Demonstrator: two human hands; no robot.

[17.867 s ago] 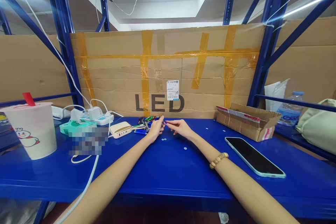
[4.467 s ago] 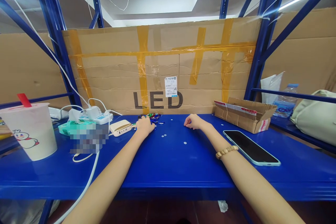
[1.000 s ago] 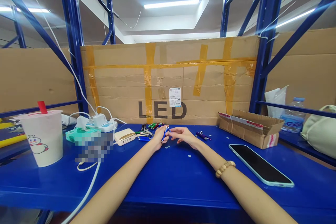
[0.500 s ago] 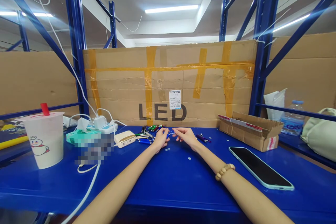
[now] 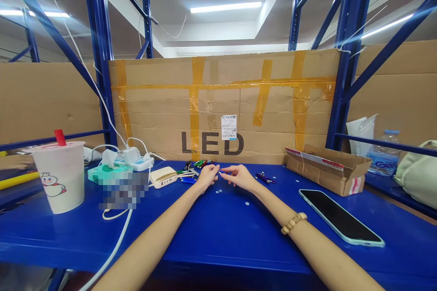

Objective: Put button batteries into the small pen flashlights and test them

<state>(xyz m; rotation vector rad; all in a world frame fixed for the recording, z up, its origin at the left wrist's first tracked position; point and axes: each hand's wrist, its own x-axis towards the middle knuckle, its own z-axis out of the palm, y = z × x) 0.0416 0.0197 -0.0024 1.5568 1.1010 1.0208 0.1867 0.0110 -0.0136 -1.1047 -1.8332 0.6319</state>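
Note:
My left hand (image 5: 206,178) is closed in a pinch above the blue tabletop, its fingertips turned toward the right hand. Opposite it, my right hand (image 5: 239,176) pinches a small slim blue piece (image 5: 221,172), which spans the short gap between both sets of fingertips. Its exact kind is too small to make out. Just left of the hands lies a loose pile of small shiny parts (image 5: 191,168) in green, red, silver and blue. A dark purple slim item with metal bits (image 5: 265,178) rests to the right. Tiny pale discs (image 5: 219,191) are scattered nearer me.
At left stand a lidded cup (image 5: 59,179), a cream-coloured box with ports (image 5: 163,177) and a power strip (image 5: 136,163) with white cables. A phone (image 5: 341,216) and an open cardboard box (image 5: 327,170) lie at right. A cardboard panel (image 5: 153,109) closes the back.
The blue piece has shifted slightly and now shows between the fingertips, with the right fingers more bunched around it. The view has tilted a little.

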